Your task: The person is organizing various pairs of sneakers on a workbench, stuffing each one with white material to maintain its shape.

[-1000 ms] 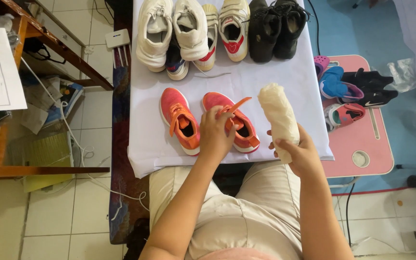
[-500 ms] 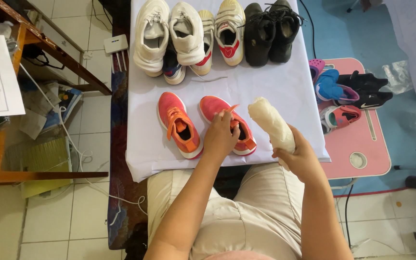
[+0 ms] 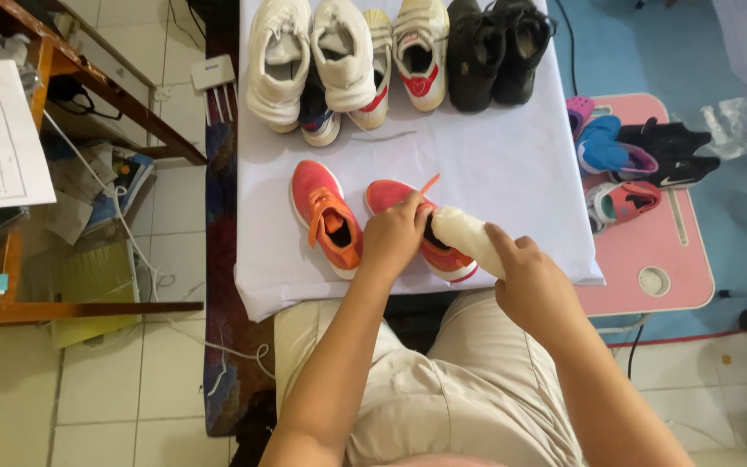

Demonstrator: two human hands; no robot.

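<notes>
Left hand [image 3: 395,233] pinches the opening of the right orange shoe [image 3: 421,229] on the white cloth [image 3: 494,164], holding it wide. Right hand [image 3: 533,281] is wrapped around a white paper wad [image 3: 467,238], its tip at the shoe's mouth. The wad looks light, soft and crushable, best gripped round its middle; the shoe seems flexible, easiest held at the collar. The other orange shoe [image 3: 326,216] sits just beside, holding nothing that shows.

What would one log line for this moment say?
left hand: on right orange shoe | right hand: pushing white wad at shoe opening | left orange shoe: beside, untouched
</notes>
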